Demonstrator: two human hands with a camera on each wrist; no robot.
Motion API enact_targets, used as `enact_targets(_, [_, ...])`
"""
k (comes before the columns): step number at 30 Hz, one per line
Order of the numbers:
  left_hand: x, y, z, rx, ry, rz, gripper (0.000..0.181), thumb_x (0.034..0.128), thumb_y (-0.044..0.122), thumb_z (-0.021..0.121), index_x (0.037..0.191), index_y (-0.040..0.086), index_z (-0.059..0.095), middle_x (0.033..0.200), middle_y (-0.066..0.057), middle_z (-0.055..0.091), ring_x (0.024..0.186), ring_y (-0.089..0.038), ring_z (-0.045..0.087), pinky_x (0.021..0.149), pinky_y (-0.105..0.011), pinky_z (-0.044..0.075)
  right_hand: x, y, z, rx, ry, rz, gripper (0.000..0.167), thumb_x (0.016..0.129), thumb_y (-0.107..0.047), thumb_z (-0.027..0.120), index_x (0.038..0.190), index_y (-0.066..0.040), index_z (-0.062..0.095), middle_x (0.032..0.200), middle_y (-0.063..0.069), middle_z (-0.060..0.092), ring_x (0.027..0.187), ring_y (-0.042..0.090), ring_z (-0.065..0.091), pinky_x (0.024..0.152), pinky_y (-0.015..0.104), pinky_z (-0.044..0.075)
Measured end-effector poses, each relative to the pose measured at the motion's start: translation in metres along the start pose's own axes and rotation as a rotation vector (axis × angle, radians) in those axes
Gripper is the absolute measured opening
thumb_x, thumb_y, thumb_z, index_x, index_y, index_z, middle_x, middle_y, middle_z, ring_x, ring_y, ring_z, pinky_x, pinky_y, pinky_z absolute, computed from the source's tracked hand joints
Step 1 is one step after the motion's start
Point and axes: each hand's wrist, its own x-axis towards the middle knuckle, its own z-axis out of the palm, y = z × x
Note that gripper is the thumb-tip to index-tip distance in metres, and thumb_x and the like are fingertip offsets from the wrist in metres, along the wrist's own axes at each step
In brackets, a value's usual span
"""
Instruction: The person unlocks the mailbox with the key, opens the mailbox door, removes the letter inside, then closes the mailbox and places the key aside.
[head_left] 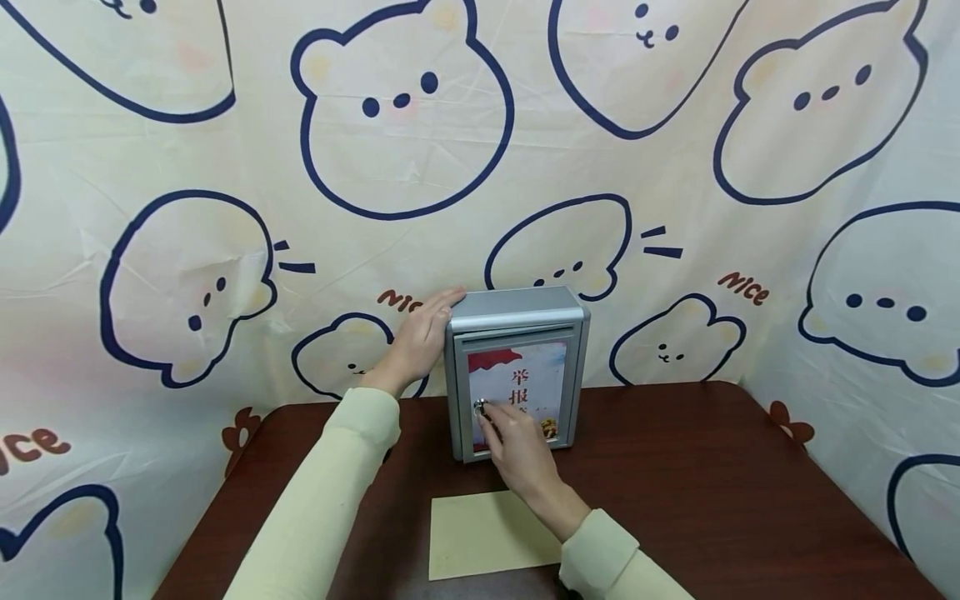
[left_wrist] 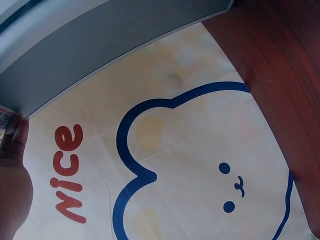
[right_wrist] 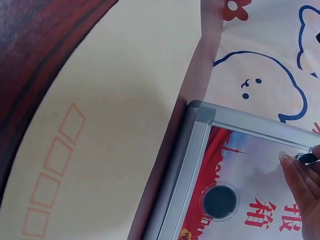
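Observation:
A grey metal drop box (head_left: pixel 517 308) stands upright on the table against the patterned cloth, its front panel (right_wrist: pixel 260 175) printed with red characters. My left hand (head_left: pixel 420 337) rests against the box's upper left side, fingers extended over the top edge; in the left wrist view only part of that hand (left_wrist: pixel 14 185) shows. At the left side of the front panel, my right hand (head_left: pixel 521 450) pinches a small dark-headed key (right_wrist: pixel 307 158) at the lock (head_left: pixel 480 407). The fingers cover most of the key. A round dark disc (right_wrist: pixel 220 201) sits on the panel.
A pale yellow envelope (head_left: pixel 487 537) with a row of red squares lies flat on the table in front of the box. The dark red-brown table (head_left: pixel 675 500) extends to both sides. Cloth with cartoon bears (head_left: pixel 405 167) hangs close behind the box.

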Motion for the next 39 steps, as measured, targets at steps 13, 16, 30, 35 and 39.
enact_targets(13, [-0.0012,0.0007,0.0006,-0.013,0.002,-0.013,0.053,0.1106,0.03,0.023,0.154,0.011,0.047,0.16,-0.006,0.043,0.149,-0.024,0.038,0.121,-0.05,0.03,0.002,0.0027,0.0065,-0.143,0.023,-0.093,0.027,0.094,-0.009,0.074,0.119,0.001,0.074,0.115,0.013,0.072,0.101,0.026,0.074,0.079,0.037,0.062])
enact_targets(16, [-0.0012,0.0003,0.0008,-0.007,0.004,-0.005,0.053,0.1107,0.03,0.023,0.154,0.011,0.047,0.16,-0.005,0.044,0.149,-0.023,0.038,0.121,-0.049,0.03,0.0024,0.0029,0.007,-0.153,0.023,-0.101,0.026,0.094,-0.009,0.074,0.119,0.0,0.074,0.115,0.013,0.072,0.099,0.026,0.074,0.077,0.037,0.062])
enact_targets(30, [-0.001,-0.0001,0.0003,-0.011,0.009,-0.003,0.053,0.1104,0.028,0.024,0.154,0.01,0.047,0.16,-0.005,0.043,0.149,-0.023,0.037,0.122,-0.049,0.029,0.0059,0.0036,0.0043,-0.278,-0.014,-0.183,0.024,0.094,-0.007,0.073,0.118,-0.002,0.073,0.109,0.01,0.073,0.088,0.02,0.075,0.069,0.031,0.062])
enact_targets(35, [-0.0014,0.0007,-0.0002,-0.008,0.012,-0.007,0.053,0.1107,0.03,0.023,0.154,0.01,0.048,0.16,-0.005,0.043,0.15,-0.023,0.036,0.122,-0.049,0.028,0.0078,0.0016,0.0009,-0.407,-0.056,-0.229,0.031,0.091,-0.003,0.074,0.122,-0.001,0.073,0.107,0.011,0.073,0.088,0.019,0.074,0.065,0.03,0.061])
enact_targets(39, [-0.0018,0.0007,-0.0009,-0.01,0.011,-0.006,0.053,0.1109,0.03,0.024,0.154,0.011,0.047,0.16,-0.005,0.043,0.15,-0.023,0.036,0.123,-0.048,0.028,0.0094,-0.0009,-0.0013,-0.509,-0.069,-0.267,0.035,0.088,0.0,0.076,0.123,-0.003,0.074,0.105,0.01,0.073,0.086,0.018,0.073,0.062,0.029,0.06])
